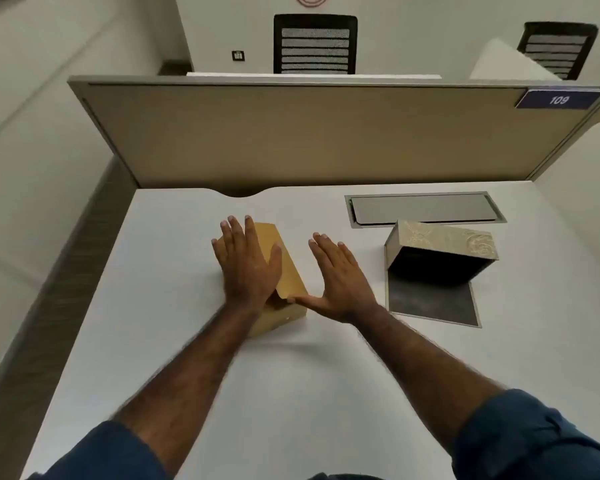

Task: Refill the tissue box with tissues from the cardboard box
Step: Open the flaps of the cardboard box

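A tan cardboard box (286,271) lies on the white desk (291,375), left of centre, its near end flap partly lifted. My left hand (246,261) rests flat on top of it, fingers spread. My right hand (340,275) lies flat on the desk just right of the box, thumb tip touching the box's near end. The tissue box (444,242), cream and embossed with a dark inside, stands open at the right, its base flap (430,299) folded down onto the desk. No tissues are visible.
A grey cable hatch (420,207) is set into the desk behind the tissue box. A beige partition (309,133) with a "109" label closes the desk's far edge. The desk's left edge drops to the floor. Two black chairs stand beyond.
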A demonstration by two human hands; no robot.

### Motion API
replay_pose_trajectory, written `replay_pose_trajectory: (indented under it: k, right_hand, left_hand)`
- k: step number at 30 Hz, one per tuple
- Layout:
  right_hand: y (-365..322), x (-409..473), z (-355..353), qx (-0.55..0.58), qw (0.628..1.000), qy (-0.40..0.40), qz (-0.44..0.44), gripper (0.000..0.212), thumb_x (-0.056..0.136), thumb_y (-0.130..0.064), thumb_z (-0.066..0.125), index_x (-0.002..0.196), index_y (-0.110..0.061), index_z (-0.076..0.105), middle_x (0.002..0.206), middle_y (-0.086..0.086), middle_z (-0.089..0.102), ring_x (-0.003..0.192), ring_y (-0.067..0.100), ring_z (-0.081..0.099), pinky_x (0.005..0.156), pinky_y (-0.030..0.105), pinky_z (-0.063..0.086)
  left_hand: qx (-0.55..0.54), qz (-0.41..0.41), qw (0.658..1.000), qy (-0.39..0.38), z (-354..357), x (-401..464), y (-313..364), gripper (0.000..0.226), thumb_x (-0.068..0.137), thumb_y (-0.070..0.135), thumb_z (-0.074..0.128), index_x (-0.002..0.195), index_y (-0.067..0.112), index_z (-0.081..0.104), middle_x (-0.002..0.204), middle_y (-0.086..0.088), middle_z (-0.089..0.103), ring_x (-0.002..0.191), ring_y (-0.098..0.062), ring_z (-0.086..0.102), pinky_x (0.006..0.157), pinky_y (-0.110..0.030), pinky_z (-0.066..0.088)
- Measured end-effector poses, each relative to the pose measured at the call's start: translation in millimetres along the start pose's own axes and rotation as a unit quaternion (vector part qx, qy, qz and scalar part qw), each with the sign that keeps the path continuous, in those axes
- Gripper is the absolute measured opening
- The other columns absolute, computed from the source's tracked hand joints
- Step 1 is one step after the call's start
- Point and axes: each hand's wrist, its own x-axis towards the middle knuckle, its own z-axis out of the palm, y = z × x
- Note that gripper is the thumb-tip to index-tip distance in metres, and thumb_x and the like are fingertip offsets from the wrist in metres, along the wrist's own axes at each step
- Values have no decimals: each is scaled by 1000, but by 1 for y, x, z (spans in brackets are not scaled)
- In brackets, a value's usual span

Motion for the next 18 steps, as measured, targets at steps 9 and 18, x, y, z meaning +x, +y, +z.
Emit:
replay_pose_trajectory:
  k: [9, 18]
  right_hand:
    - [-26, -12, 36, 107, 993, -26, 38, 90, 96, -69, 63, 167, -22, 33, 165, 1, 50, 132, 27, 64, 97, 42, 59]
    - [-37, -19, 44, 242, 959, 24, 148, 44, 115, -37, 45, 158, -28, 51, 146, -6, 67, 120, 15, 66, 99, 36, 54]
  left_hand:
    - [-246, -162, 956, -7, -3, -13, -33, 72, 101, 45, 60, 162, 21, 30, 165, -6, 41, 147, -31, 44, 111, -46, 44]
    - [-434, -288, 853, 22, -15, -14, -77, 19, 88, 35, 56, 83, 18, 65, 71, 10, 54, 63, -12, 48, 56, -25, 39]
